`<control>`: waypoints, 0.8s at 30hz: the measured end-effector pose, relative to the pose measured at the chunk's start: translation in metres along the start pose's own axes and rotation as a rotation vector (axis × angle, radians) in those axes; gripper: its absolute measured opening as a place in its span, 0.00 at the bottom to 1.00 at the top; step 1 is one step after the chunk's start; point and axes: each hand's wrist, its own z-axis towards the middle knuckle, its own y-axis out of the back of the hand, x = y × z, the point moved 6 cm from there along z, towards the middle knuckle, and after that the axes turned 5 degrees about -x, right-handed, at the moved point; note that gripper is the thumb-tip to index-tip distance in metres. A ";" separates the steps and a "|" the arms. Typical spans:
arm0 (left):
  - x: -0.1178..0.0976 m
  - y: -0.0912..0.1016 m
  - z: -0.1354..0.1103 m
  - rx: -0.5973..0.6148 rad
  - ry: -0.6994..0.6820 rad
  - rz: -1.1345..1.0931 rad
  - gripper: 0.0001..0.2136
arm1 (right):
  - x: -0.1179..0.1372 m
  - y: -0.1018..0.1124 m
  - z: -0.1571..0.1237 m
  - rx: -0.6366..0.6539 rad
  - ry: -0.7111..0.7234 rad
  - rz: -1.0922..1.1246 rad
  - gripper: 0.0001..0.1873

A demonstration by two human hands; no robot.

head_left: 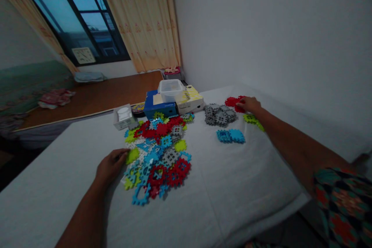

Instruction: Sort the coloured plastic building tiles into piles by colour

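My left hand is at the left edge of a mixed pile of interlocking plastic building tiles, its fingers closed on the edge of a yellow-green tile. Around it lie light-blue tiles, red tiles and a grey tile. Across the table, my right hand pinches a red tile at a small group of red tiles. Close to that hand are a heap of grey tiles, a few yellow-green tiles partly behind my forearm, and light-blue tiles.
Behind the pile stand a blue box and a yellow-and-white box, with a clear plastic container on top. A small white box stands to their left. A white cloth covers the table, and a wall borders its right.
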 end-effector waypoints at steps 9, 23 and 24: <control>-0.009 -0.002 -0.003 0.008 -0.021 0.058 0.19 | 0.152 -0.018 -0.086 0.119 0.649 0.211 0.16; -0.010 -0.004 -0.006 0.018 0.001 -0.022 0.18 | 0.271 -0.010 -0.265 0.716 1.321 0.475 0.33; -0.008 -0.004 -0.005 0.022 0.011 -0.015 0.18 | 0.268 -0.009 -0.263 0.713 1.291 0.478 0.34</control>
